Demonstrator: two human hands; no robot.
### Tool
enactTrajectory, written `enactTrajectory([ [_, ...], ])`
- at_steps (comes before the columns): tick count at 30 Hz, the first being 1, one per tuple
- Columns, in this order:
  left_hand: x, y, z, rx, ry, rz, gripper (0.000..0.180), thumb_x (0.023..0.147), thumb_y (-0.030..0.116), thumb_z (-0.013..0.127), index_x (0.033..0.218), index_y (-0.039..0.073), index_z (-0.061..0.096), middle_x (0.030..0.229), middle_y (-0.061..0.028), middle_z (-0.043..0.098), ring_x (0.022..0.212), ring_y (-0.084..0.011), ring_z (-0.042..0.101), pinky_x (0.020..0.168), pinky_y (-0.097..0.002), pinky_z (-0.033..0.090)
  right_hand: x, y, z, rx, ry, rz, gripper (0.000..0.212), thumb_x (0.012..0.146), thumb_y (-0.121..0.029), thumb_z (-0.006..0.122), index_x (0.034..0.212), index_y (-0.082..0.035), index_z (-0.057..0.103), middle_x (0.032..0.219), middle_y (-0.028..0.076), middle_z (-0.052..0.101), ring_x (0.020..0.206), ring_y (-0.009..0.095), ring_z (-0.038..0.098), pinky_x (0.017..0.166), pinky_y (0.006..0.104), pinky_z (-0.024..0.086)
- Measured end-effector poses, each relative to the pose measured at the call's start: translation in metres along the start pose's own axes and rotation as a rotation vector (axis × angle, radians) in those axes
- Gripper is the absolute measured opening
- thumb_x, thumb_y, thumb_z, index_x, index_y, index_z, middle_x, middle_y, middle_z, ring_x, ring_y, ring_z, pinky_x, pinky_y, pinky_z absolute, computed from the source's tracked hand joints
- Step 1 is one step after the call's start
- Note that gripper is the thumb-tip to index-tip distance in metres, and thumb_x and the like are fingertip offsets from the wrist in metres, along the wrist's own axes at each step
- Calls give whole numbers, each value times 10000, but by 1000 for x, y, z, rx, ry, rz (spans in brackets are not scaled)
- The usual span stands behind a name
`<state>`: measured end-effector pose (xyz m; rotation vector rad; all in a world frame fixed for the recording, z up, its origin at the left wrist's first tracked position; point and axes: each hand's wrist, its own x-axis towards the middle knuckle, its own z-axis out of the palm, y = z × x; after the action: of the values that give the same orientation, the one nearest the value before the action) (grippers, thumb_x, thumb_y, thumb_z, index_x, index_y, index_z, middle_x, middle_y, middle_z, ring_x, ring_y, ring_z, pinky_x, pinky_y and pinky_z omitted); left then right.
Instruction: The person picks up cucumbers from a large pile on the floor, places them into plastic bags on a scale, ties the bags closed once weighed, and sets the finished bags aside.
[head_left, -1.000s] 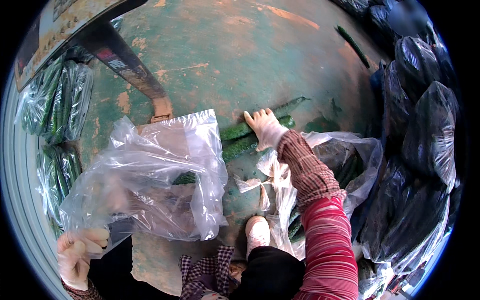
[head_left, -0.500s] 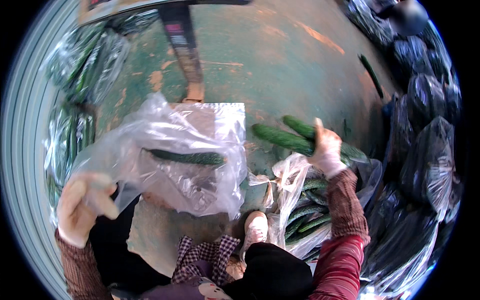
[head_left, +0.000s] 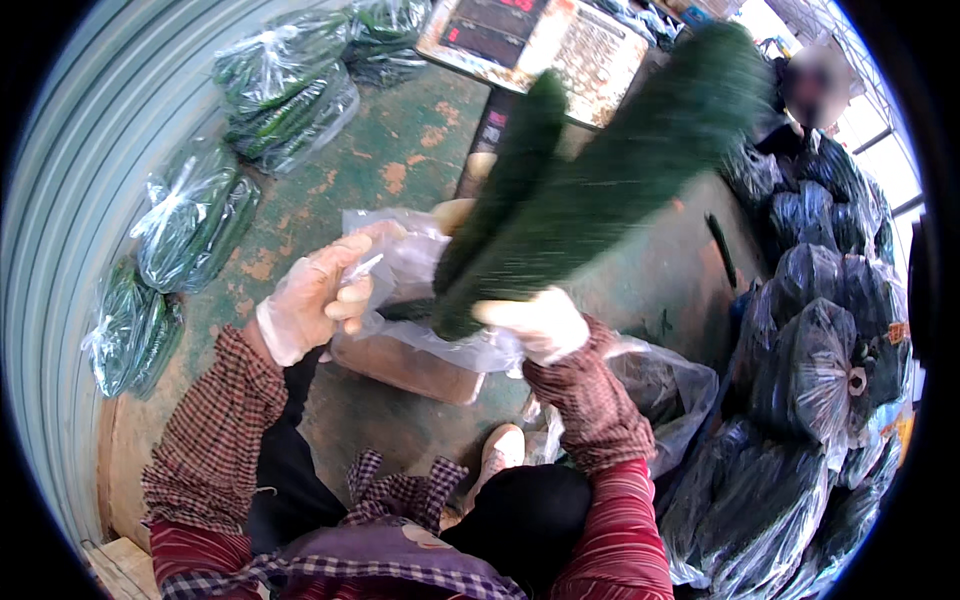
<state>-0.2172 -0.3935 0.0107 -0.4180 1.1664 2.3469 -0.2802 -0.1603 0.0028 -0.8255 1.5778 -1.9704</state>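
Cucumbers (head_left: 600,190) — two long dark green ones — now rise blurred in my right hand (head_left: 540,325), lifted high from the heap low on my right where that hand was reaching a second ago. Its gloved fingers are clamped around their lower ends; the tips point up and away from the grip. Just beside it, my left hand (head_left: 315,300) pinches the rim of a clear plastic bag (head_left: 420,290), mouth now gathered close under the cucumbers rather than spread wide. I judge the pair is about to drop into the bag — another handful counted.
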Motion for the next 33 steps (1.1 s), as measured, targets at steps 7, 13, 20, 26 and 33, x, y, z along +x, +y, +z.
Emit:
enactTrajectory([
  [7, -26, 15, -52, -458, 44, 16, 247, 956, 287, 373, 1089, 157, 535, 524, 84, 219, 376, -31, 208, 356, -183, 156, 52, 110, 8, -511, -190, -23, 1106, 488, -247, 807, 1366, 26, 193, 1327, 219, 362, 1265, 293, 339, 1052, 345, 254],
  [13, -42, 28, -88, -107, 137, -32, 341, 955, 198, 360, 1285, 151, 433, 492, 96, 212, 361, -15, 192, 329, -168, 144, 30, 138, -16, -1314, -230, 195, 1070, 523, -314, 770, 1383, -71, 183, 1034, 239, 513, 979, 373, 512, 891, 429, 388],
  [20, -13, 28, -21, 80, 199, 64, 362, 953, 192, 369, 1310, 146, 407, 522, 97, 258, 373, 2, 183, 338, -153, 150, -34, 93, -64, -642, 141, 196, 696, 745, -248, 696, 1338, -117, 355, 1106, 181, 556, 1034, 260, 525, 945, 363, 375],
  [26, -16, -1, -28, 412, 171, 215, 446, 918, 60, 370, 1362, 60, 334, 555, 97, 273, 401, 4, 212, 339, -134, 202, -276, 32, -147, -221, 1180, 125, 269, 858, -228, 564, 999, -3, 610, 839, 41, 642, 732, 125, 572, 701, 276, 455],
  [33, 0, -32, 31, 890, 265, 252, 427, 923, 84, 400, 1348, 72, 362, 573, 98, 340, 403, 16, 235, 356, -135, 180, -438, 201, -86, 27, 1451, 857, 253, 784, -275, 600, 815, -24, 611, 670, 58, 594, 558, 136, 540, 485, 262, 401],
])
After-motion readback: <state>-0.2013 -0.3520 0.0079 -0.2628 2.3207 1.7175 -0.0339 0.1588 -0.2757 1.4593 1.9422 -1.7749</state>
